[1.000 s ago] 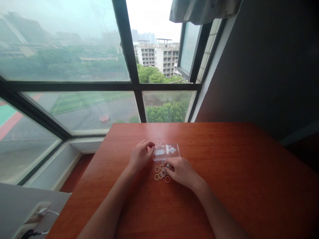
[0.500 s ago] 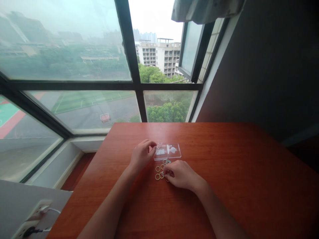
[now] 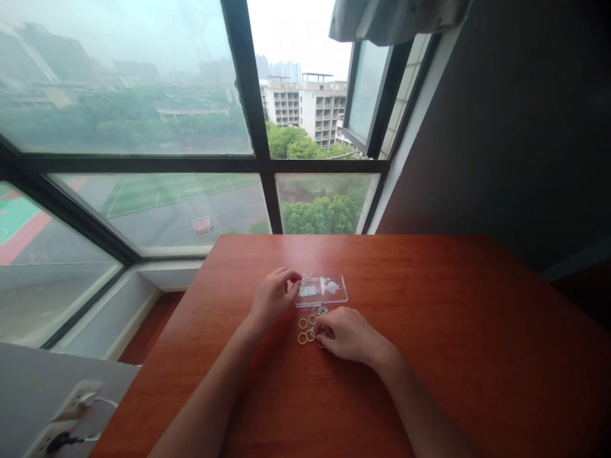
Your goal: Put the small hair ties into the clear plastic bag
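A small clear plastic box [image 3: 327, 290] lies on the red-brown wooden table [image 3: 429, 331] in the head view. My left hand [image 3: 272, 298] rests at the box's left end, fingers curled against its edge. Several small pale rubber rings [image 3: 305, 329] lie scattered just in front of the box. My right hand [image 3: 348, 334] sits on the table at the right of the rings, fingers curled down and pinching among them; what its fingertips hold is hidden.
A large window with a dark frame [image 3: 258, 165] rises behind the table's far edge. A dark wall [image 3: 515, 127] stands at the right. At lower left, a white socket strip [image 3: 62, 420] with a plugged cable sits off the table.
My right hand has slid slightly down and left onto the rings, covering some of them. My left hand stays at the box's left end.
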`<state>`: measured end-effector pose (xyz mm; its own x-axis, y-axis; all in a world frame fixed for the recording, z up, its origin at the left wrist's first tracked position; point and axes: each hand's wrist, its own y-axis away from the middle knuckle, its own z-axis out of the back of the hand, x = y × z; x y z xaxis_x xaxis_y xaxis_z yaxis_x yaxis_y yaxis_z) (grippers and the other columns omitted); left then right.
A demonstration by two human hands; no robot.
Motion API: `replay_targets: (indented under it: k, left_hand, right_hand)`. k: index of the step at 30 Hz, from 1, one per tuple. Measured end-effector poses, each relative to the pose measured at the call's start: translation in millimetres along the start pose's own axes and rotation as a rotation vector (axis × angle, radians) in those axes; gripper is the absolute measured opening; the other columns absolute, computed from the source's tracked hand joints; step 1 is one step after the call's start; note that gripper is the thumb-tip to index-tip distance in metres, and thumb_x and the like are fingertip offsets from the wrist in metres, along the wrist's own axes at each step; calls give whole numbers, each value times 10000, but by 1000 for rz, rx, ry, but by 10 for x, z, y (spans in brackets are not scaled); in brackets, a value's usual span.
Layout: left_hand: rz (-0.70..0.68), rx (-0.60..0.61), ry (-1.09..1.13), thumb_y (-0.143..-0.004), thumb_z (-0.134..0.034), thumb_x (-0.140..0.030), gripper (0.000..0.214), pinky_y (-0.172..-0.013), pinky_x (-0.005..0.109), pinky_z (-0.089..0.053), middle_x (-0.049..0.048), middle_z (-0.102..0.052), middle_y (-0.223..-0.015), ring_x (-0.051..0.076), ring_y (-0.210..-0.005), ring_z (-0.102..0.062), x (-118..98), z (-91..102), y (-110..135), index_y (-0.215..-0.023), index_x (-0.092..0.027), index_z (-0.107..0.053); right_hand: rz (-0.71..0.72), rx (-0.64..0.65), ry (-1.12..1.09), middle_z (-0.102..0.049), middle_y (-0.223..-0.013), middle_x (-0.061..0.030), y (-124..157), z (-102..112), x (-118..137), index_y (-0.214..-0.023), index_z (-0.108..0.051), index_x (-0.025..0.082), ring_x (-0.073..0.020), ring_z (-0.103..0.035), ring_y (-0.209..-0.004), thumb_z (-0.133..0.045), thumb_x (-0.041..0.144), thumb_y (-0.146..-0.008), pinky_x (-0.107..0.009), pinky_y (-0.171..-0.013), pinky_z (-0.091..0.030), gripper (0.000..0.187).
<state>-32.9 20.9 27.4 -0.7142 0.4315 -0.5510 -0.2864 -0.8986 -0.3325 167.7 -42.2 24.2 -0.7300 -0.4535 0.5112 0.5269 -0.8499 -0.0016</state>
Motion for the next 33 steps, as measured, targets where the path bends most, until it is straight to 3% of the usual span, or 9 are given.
replay_targets:
  k: [13, 19, 33]
  left_hand:
    - [0, 2, 3, -834, -537, -192, 127, -607, 229, -384, 8, -625, -781, 108, -624, -521, -8, -4, 1, -835, -184, -663]
    - [-9, -4, 1, -831, -537, -191, 124, -608, 231, -383, 9, -621, -779, 111, -626, -522, 3, -9, 2, -834, -184, -661]
    - [-13, 5, 8, -826, -542, -196, 123, -599, 224, -386, 6, -616, -767, 108, -615, -516, 13, -9, 3, -838, -188, -664]
  right_hand:
    - [-56, 3, -58, -669, -718, 23, 38, 96, -54, -851, -675, 234, -109, -555, -625, -559, 183, -772, -199, -583, -316, 150]
    - [-65, -35, 10, -711, -824, 7, -26, -2, 3, -923, -667, 252, -136, -623, -739, -543, 277, -854, -215, -646, -347, 144]
    - [-87, -28, 133, -714, -779, -5, -49, -67, 5, -843, -672, 248, -158, -643, -737, -535, 275, -843, -232, -620, -327, 140]
